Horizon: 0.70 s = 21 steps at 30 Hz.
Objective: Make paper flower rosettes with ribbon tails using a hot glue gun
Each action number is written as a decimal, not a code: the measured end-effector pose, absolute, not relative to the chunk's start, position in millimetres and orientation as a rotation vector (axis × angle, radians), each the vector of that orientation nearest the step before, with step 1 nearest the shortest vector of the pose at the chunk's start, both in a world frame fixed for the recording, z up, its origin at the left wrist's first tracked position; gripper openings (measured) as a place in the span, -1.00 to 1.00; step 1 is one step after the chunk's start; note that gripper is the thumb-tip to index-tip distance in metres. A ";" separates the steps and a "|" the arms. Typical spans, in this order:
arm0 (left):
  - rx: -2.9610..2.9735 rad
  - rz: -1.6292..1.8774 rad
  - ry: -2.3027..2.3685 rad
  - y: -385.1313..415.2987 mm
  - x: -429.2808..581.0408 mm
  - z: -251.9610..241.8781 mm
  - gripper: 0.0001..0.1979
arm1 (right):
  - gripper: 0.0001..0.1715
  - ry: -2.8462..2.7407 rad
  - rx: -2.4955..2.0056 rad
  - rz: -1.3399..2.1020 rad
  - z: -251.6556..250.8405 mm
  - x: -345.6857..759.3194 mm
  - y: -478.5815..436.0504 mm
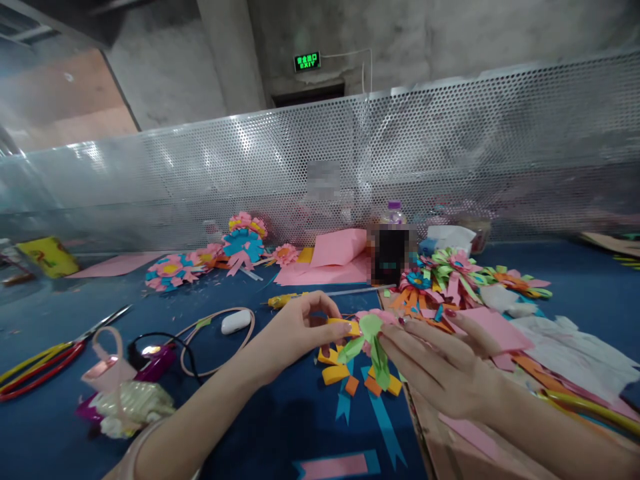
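Note:
A paper flower (381, 315) with pink petals, yellow and orange loops, and blue tails stands in the middle of the blue table. On its centre lies a light green paper piece (371, 328) with leaf-like ends hanging down. My left hand (313, 323) has its thumb and fingers closed on a yellow paper loop at the flower's left side. From the right, my right hand (445, 363) rests its outstretched fingers against the edge of the green piece; its thumb is hidden. Below lies a pink-and-blue paper strip (340, 465).
Scissors (65, 350) lie at the left, near a white earbud case (236, 322) and cable. Finished paper flowers (173, 270) and pink sheets (325, 267) line the back. More flowers (460, 267), tissue (575, 350) and a yellow handle (595, 408) are at the right. A perforated metal screen (200, 180) stands behind.

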<state>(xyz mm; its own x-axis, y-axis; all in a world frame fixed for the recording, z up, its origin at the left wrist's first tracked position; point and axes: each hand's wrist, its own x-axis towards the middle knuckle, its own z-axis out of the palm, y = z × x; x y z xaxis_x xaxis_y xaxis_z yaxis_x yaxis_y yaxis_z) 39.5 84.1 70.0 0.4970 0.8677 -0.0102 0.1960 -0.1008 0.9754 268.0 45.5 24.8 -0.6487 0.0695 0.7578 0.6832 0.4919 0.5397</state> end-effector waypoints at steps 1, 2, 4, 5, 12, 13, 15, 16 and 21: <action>1.599 0.737 0.936 83.9 39.6 70.4 -0.74 | -0.69 -2.050 -0.623 -1.138 23.0 267.9 46.1; 1.598 0.734 0.934 83.6 39.6 70.8 -0.74 | -0.70 -2.054 -0.623 -1.131 22.0 267.9 46.6; 1.597 0.727 0.934 83.2 39.6 71.3 -0.75 | -0.72 -2.069 -0.609 -1.136 22.3 268.2 47.1; 1.596 0.725 0.936 83.1 39.6 71.5 -0.75 | -0.72 -2.073 -0.597 -1.141 23.5 268.5 47.1; 1.627 0.710 0.959 82.7 39.0 70.5 -0.73 | -0.69 -2.113 -0.555 -1.191 29.9 271.4 46.3; 1.633 0.707 0.959 82.5 39.0 70.3 -0.73 | -0.68 -2.106 -0.564 -1.187 28.9 271.8 46.5; 1.641 0.707 0.963 82.4 39.2 70.1 -0.74 | -0.67 -2.100 -0.570 -1.184 25.9 272.4 47.1; 1.642 0.706 0.966 82.4 39.4 70.1 -0.75 | -0.67 -2.107 -0.568 -1.187 24.4 272.7 47.4; 1.669 0.718 0.938 84.3 40.5 70.5 -0.75 | -0.66 -2.159 -0.586 -1.189 22.4 272.3 47.2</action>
